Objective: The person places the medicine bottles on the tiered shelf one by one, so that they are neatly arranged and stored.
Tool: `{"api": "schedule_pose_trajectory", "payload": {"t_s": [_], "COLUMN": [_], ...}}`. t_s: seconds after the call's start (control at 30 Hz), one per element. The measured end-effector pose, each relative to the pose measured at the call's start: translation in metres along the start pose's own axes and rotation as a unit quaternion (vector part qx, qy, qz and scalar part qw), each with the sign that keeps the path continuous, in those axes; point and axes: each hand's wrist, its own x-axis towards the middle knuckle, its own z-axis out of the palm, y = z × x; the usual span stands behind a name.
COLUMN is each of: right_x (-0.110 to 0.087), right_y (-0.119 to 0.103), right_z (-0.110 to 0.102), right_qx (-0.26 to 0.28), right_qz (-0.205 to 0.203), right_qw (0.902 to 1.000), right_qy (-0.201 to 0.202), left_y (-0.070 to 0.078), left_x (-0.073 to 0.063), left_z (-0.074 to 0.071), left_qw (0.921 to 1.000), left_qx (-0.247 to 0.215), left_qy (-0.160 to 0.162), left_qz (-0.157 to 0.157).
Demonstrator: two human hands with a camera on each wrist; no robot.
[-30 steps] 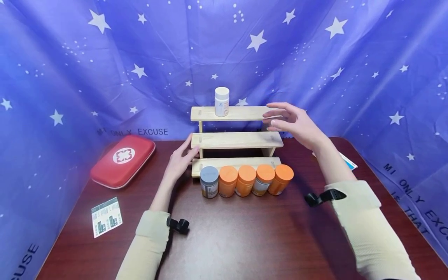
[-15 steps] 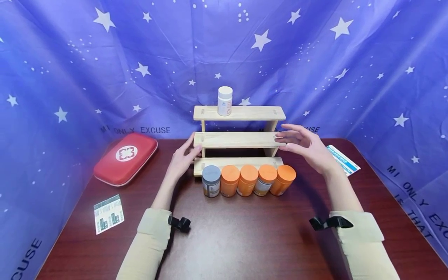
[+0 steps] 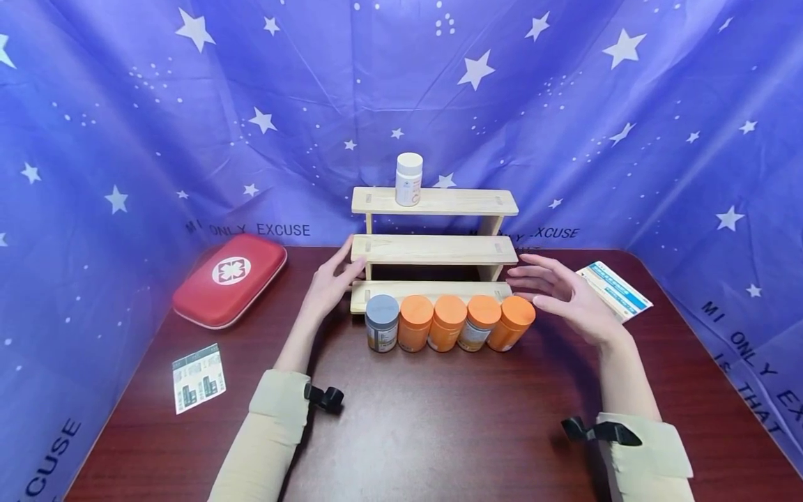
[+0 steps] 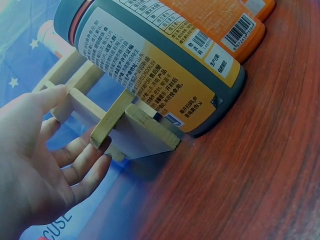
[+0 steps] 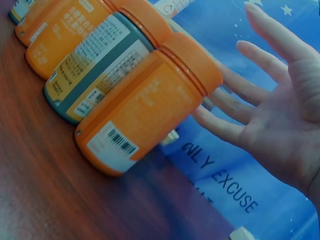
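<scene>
A three-step wooden display rack (image 3: 433, 249) stands at the back of the table, a white bottle (image 3: 409, 180) upright on its top step. Several lidded bottles line up before its lowest step: a grey-lidded bottle (image 3: 382, 323) at the left, then orange-lidded ones, ending with an orange bottle (image 3: 511, 323) at the right. My left hand (image 3: 330, 284) rests against the rack's left end; in the left wrist view its thumb (image 4: 52, 97) lies at a step's end, fingers loosely bent. My right hand (image 3: 574, 298), fingers spread and holding nothing, hovers right of the rack, beside the orange bottle.
A red first-aid case (image 3: 231, 280) lies at the back left, with a printed card (image 3: 199, 378) in front of it. Behind my right hand lies a white and blue medicine box (image 3: 617, 289). A blue star-patterned curtain (image 3: 301, 104) encloses the table's back and sides.
My right hand has come down from the top step's right end to the level of the lowest step. My left hand stays at the rack's left end. The whole view has shifted slightly.
</scene>
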Motion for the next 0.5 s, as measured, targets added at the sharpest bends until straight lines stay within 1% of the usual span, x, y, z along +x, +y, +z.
{"api": "schedule_pose_trajectory", "payload": {"t_s": [0.03,0.13,0.2,0.33,0.5], "right_x": [-0.002,-0.006,-0.009,-0.013,-0.019], "right_y": [0.001,0.003,0.003,0.006,0.012], "right_z": [0.0,-0.001,-0.002,-0.005,-0.009], "right_qx": [-0.008,-0.029,-0.034,-0.031,-0.015], "right_qz": [0.004,0.035,0.052,0.071,0.082], "right_qw": [1.0,0.999,0.9981,0.997,0.9964], "right_qy": [0.0,0.006,0.006,0.0,-0.015], "left_y": [0.0,0.001,0.001,0.001,0.0], "left_x": [0.0,0.0,-0.001,-0.001,0.0], "left_z": [0.0,0.001,0.001,0.0,0.001], "left_qw": [1.0,1.0,1.0,1.0,0.9999], "left_qx": [-0.003,-0.001,-0.001,0.003,0.013], "left_qy": [0.001,0.004,0.004,0.001,0.001], "left_qz": [0.001,0.004,0.005,0.002,0.0]}}
